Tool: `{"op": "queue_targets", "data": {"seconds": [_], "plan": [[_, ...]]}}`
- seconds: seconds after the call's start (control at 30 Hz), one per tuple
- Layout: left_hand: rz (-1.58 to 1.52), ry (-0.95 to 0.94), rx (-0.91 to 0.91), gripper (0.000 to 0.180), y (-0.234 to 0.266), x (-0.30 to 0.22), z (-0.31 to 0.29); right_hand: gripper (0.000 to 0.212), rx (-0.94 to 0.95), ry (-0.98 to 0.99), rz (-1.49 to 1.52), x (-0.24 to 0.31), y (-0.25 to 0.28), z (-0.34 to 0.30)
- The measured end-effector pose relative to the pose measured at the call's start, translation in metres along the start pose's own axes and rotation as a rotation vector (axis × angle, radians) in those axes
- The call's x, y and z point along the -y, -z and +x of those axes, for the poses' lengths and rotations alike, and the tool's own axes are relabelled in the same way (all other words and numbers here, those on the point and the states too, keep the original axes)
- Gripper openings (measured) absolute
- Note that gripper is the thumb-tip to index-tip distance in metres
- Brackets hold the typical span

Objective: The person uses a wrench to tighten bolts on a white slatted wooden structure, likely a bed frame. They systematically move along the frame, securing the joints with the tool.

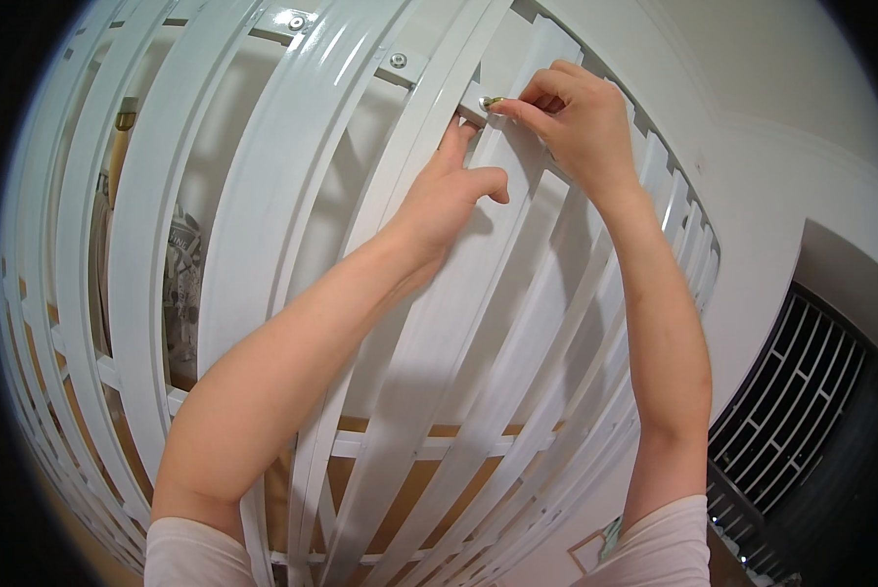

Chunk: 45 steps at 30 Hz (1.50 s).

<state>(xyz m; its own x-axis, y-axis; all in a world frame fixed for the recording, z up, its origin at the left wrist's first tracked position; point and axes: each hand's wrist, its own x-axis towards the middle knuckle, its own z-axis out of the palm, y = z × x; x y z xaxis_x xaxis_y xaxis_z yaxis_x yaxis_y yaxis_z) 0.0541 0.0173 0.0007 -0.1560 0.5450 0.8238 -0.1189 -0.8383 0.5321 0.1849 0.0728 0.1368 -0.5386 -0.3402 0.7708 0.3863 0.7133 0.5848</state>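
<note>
In front of me a tall frame of white slats (429, 323) fills most of the view. Near its top, a small white bracket (474, 101) joins an upright to a wide slat. My right hand (584, 122) pinches a small brass-coloured bolt (493, 103) between thumb and fingertips, against the bracket's face. Just below, my left hand (444, 196) reaches up with fingers under and partly behind the bracket. Its thumb sticks out to the right, apart from the fingers. The tips behind the bracket are hidden.
Two similar brackets with bolt heads (398, 61) sit on the crossbar to the left. Lower down, a white crossbar (478, 447) runs behind the slats. Clothes (181, 284) show through gaps at left. A window with a dark grille (791, 391) is at right, beside a pale wall.
</note>
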Motion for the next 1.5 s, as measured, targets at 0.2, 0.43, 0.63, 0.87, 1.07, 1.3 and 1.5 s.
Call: {"op": "queue_targets", "data": {"seconds": [0.2, 0.43, 0.63, 0.87, 1.07, 1.3, 1.5], "plan": [[0.029, 0.023, -0.037, 0.106, 0.002, 0.002, 0.003, 0.024, -0.051, -0.269, 0.156, 0.031, -0.016, -0.013], [0.024, 0.053, -0.032, 0.107, -0.003, -0.004, -0.002, 0.014, -0.119, -0.039, 0.156, 0.026, -0.021, -0.025], [0.001, 0.049, -0.024, 0.106, -0.003, -0.005, -0.004, 0.031, 0.008, 0.421, -0.05, 0.005, 0.003, -0.035], [-0.052, 0.009, -0.022, 0.101, -0.002, 0.002, 0.0, 0.028, 0.044, 0.867, -0.377, 0.002, 0.027, -0.008], [-0.096, -0.042, -0.03, 0.082, -0.001, 0.005, 0.003, 0.017, -0.048, 0.96, -0.319, -0.007, 0.016, 0.001], [-0.208, -0.071, -0.046, 0.056, -0.005, 0.005, 0.004, 0.019, -0.147, 0.966, -0.289, 0.002, 0.004, 0.002], [-0.143, -0.052, -0.108, 0.048, -0.004, 0.009, 0.007, 0.018, -0.173, 0.771, -0.244, 0.008, -0.01, 0.0]]}}
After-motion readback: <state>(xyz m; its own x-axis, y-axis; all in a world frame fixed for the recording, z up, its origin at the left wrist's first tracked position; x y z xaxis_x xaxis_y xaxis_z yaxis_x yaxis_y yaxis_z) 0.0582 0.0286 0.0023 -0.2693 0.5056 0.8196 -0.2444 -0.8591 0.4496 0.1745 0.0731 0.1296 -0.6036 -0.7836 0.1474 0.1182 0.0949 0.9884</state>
